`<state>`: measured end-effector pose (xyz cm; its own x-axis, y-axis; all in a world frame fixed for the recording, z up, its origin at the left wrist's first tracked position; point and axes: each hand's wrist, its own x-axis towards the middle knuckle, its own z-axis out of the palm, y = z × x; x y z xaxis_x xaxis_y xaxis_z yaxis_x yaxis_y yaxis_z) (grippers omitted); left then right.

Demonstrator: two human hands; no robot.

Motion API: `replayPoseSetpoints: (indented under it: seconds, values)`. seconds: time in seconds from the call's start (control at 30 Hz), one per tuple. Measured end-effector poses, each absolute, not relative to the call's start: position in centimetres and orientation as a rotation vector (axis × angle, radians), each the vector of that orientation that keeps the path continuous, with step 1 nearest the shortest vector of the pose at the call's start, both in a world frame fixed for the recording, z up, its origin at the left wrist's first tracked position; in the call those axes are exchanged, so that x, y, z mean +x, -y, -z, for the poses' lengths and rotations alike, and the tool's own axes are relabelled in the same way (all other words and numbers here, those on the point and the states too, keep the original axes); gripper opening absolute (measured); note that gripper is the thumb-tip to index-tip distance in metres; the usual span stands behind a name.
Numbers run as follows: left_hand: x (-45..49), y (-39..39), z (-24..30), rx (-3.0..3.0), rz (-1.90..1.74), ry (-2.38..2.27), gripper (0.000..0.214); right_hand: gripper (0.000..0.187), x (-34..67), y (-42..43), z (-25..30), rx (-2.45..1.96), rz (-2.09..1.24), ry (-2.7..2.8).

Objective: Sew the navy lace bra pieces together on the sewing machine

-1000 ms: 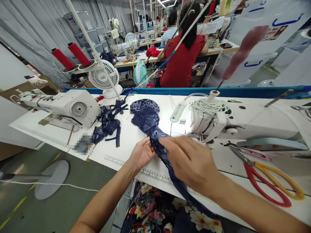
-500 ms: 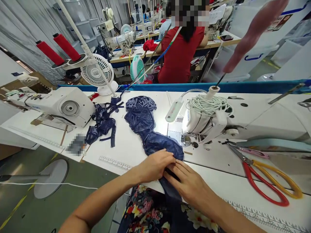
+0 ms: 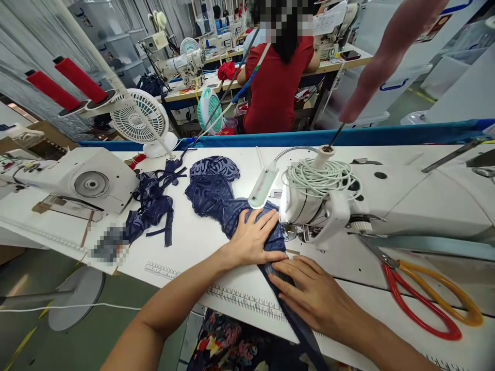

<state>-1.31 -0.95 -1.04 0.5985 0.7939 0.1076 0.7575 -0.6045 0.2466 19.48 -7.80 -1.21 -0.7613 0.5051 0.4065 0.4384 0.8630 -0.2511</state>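
A navy lace garment (image 3: 212, 193) lies on the white sewing table (image 3: 201, 242), running from the far side down over the near edge. My left hand (image 3: 253, 237) rests flat on it with fingers spread, just left of the sewing machine's needle area (image 3: 297, 232). My right hand (image 3: 315, 293) lies open on the dark strip of the garment nearer the table edge. The white sewing machine (image 3: 320, 201) stands right behind my hands, with a coil of white cord on top.
Red and yellow scissors (image 3: 425, 293) lie at the right. A pile of navy straps (image 3: 152, 203) and a second machine (image 3: 73, 178) sit at the left, beside a white fan (image 3: 139, 118). A person in red (image 3: 276, 82) works at the bench behind.
Both hands slid the lace garment away from me and rightwards, up against the machine's needle area. My left hand went from pinching the fabric to lying flat on it.
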Motion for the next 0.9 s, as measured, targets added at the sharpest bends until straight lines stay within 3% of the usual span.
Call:
replayPoseSetpoints:
  seconds: [0.27, 0.43, 0.73, 0.9]
  values:
    - [-1.4, -0.5, 0.4, 2.746, -0.332, -1.117, 0.081, 0.031, 19.2, 8.4, 1.0, -0.771, -0.177, 2.550]
    - [-0.9, 3.4, 0.3, 2.976, -0.474, -1.176, 0.025, 0.032, 19.0, 9.0, 1.6, -0.823, -0.190, 2.526]
    - [-1.0, 3.9, 1.2, 3.036, -0.285, -1.239, 0.034, 0.031, 19.3, 8.5, 1.0, -0.781, -0.205, 2.501]
    - [-1.1, 3.5, 1.3, 3.008, -0.350, -1.225, 0.037, 0.034, 20.3, 5.9, 1.0, -1.089, 0.070, 2.428]
